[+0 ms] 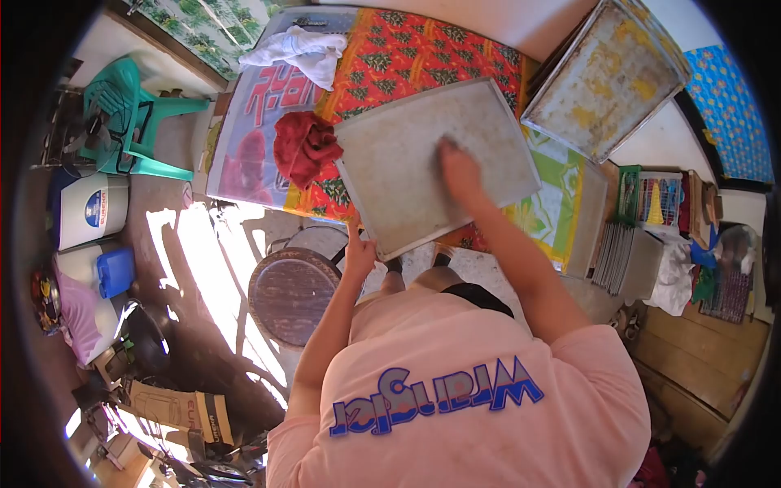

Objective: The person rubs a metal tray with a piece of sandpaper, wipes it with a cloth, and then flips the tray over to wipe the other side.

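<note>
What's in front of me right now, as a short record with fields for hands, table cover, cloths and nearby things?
Left hand: at the near-left corner of the flat, rectangular grey metal tray
Right hand: over the tray's surface, blurred; what it holds is unclear
Table cover: red, green-tree print
Cloths: crumpled red cloth by the tray's left edge; crumpled white cloth farther back
Nearby: stained rectangular metal trays, right; round brown stool, left

Right hand [460, 172] motion-blurred at tray [394, 167]; whether it holds anything: indeterminate. Stool [289, 297] partly hidden by left arm [332, 329]. Shirt [472, 447] cut off at lower edge.
</note>
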The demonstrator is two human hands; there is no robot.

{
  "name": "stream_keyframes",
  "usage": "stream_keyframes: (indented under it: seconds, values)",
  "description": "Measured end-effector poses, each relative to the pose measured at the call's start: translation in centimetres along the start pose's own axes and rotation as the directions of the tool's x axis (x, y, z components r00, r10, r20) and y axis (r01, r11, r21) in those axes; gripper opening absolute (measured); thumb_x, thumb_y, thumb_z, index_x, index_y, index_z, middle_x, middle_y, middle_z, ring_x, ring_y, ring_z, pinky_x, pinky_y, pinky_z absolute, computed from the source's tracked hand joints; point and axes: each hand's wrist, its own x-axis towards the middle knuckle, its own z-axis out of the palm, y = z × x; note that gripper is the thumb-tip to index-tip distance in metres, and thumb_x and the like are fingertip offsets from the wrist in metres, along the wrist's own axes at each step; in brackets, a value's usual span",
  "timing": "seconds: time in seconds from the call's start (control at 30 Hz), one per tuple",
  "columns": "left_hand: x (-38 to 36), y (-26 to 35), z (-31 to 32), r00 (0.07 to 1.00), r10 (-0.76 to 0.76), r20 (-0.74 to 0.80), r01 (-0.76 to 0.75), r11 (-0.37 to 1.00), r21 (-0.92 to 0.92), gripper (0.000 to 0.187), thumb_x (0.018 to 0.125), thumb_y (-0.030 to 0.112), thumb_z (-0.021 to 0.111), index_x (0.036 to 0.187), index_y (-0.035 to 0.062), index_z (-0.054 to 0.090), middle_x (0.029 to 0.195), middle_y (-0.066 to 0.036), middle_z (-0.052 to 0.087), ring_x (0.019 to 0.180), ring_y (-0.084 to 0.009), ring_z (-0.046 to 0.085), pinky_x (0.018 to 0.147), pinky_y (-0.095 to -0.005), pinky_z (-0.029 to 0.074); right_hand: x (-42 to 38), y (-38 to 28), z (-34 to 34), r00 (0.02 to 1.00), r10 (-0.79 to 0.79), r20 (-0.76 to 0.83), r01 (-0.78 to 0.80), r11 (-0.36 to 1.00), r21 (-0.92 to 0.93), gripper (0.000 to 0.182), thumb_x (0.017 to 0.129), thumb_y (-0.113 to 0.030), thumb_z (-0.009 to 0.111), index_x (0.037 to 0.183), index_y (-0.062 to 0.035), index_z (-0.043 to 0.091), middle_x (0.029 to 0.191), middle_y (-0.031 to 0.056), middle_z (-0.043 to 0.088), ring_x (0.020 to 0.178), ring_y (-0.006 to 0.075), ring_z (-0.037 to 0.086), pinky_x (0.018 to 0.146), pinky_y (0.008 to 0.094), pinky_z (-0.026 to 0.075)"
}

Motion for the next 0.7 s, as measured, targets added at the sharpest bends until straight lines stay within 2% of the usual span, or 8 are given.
stream_keyframes:
  seconds: [0.1,0.23,0.3,0.37,0.43,0.53,0.6,0.7]
  values:
    - [0.0,-0.1,-0.3,1.0,0.006,0.003,-0.006,1.0,0.008,0.076,0.089,0.003,0.051,0.15,0.0247,0.011,0.061,-0.011,0.061,0.048,-0.0161,0.059,0.04,-0.0288,0.045,1.5,3.0,-4.0,0.976,0.172,0.134,-0.172,0.985,-0.009,0.038,0.091,-0.013,0.044,0.128,-0.0087,0.05,0.095,0.0167,0.067,0.08,0.0345,0.066,0.063,0.0491,0.053]
    - [0.1,0.5,0.1,1.0,-0.023,0.012,0.022,1.0,0.012,0.075,0.089,0.002,0.05,0.149,0.0218,0.01,0.065,-0.012,0.062,0.051,-0.0168,0.062,0.039,-0.0273,0.045,-8.2,-4.9,-1.6,0.961,-0.259,0.098,0.261,0.965,-0.014,0.041,0.091,-0.01,0.044,0.131,-0.0115,0.045,0.11,0.0234,0.06,0.093,0.038,0.063,0.071,0.0488,0.054]
    - [0.1,0.6,-0.3,1.0,-0.017,0.022,0.016,1.0,0.016,0.075,0.088,0.002,0.05,0.149,0.0205,0.01,0.068,-0.012,0.063,0.052,-0.0172,0.062,0.038,-0.0265,0.044,-9.3,-4.5,-2.3,0.944,-0.302,0.135,0.298,0.953,0.052,0.041,0.091,-0.012,0.045,0.132,-0.0122,0.045,0.117,0.0241,0.057,0.099,0.0391,0.062,0.072,0.0503,0.054]
    - [0.2,0.4,-0.2,1.0,-0.022,0.022,0.022,0.999,0.036,0.075,0.088,0.002,0.05,0.149,0.0205,0.01,0.068,-0.012,0.063,0.052,-0.0172,0.062,0.038,-0.0263,0.044,-5.4,-0.6,-3.1,0.996,-0.058,0.075,0.052,0.996,0.074,0.039,0.088,-0.01,0.047,0.127,-0.0065,0.047,0.096,0.024,0.062,0.087,0.0371,0.065,0.068,0.0482,0.055]
    - [0.1,-0.1,0.1,1.0,-0.028,0.004,0.028,1.0,-0.01,0.075,0.089,0.003,0.05,0.149,0.0242,0.011,0.062,-0.01,0.06,0.048,-0.0161,0.059,0.039,-0.0276,0.045,-1.5,4.7,-4.2,0.96,0.236,0.147,-0.241,0.97,0.015,0.038,0.09,-0.011,0.047,0.127,-0.0062,0.047,0.099,0.0241,0.061,0.084,0.036,0.066,0.066,0.0461,0.055]
    - [0.7,-0.6,-0.1,1.0,0.008,-0.011,-0.008,0.998,0.057,0.075,0.088,0.003,0.05,0.149,0.0223,0.011,0.064,-0.01,0.06,0.049,-0.0163,0.06,0.039,-0.0267,0.044,-4.2,2.9,-3.0,0.991,0.016,0.131,-0.036,0.987,0.158,0.036,0.091,-0.012,0.046,0.127,-0.0063,0.047,0.102,0.0243,0.061,0.082,0.036,0.066,0.066,0.0466,0.055]
    - [0.5,-1.0,0.0,1.0,0.004,-0.005,-0.003,0.996,0.087,0.075,0.088,0.003,0.05,0.149,0.0207,0.011,0.065,-0.011,0.061,0.051,-0.0164,0.061,0.038,-0.0257,0.044,-8.8,-2.6,-3.7,0.958,-0.199,0.208,0.192,0.98,0.055,0.038,0.091,-0.013,0.046,0.128,-0.0075,0.046,0.103,0.0238,0.061,0.09,0.037,0.065,0.069,0.0479,0.055]
    - [0.5,0.1,-0.2,1.0,-0.028,0.009,0.027,0.997,0.072,0.076,0.088,0.003,0.051,0.149,0.0214,0.01,0.065,-0.01,0.061,0.05,-0.0157,0.06,0.039,-0.0253,0.044,-9.6,-1.5,-2.3,0.959,-0.28,0.047,0.276,0.958,0.082,0.039,0.09,-0.013,0.047,0.128,-0.0082,0.046,0.105,0.0241,0.06,0.093,0.0371,0.065,0.068,0.0471,0.055]
